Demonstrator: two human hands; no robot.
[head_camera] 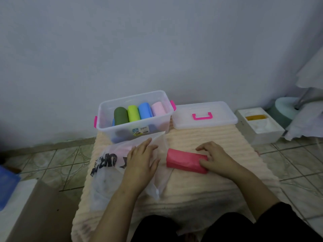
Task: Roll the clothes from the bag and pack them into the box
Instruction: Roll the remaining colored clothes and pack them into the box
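A clear plastic box [104, 109] with pink latches stands at the back of a peach ribbed mat [201, 186]. Inside it stand several rolled clothes: dark green, lime, blue and pale pink. A translucent white bag [108, 175] with black lettering lies on the mat's left; something pink shows through it. My left hand [139, 163] rests flat on the bag, fingers straight. A rolled red-pink garment [183, 160] lies in the middle of the mat. My right hand [215, 158] grips its right end, fingers over the top and thumb at the front.
The box's clear lid [218, 123] with a pink handle lies to the right of the box. A white foam block [262, 130] sits on the tiled floor at the right. A brown board [40, 212] leans at the lower left. The wall is close behind.
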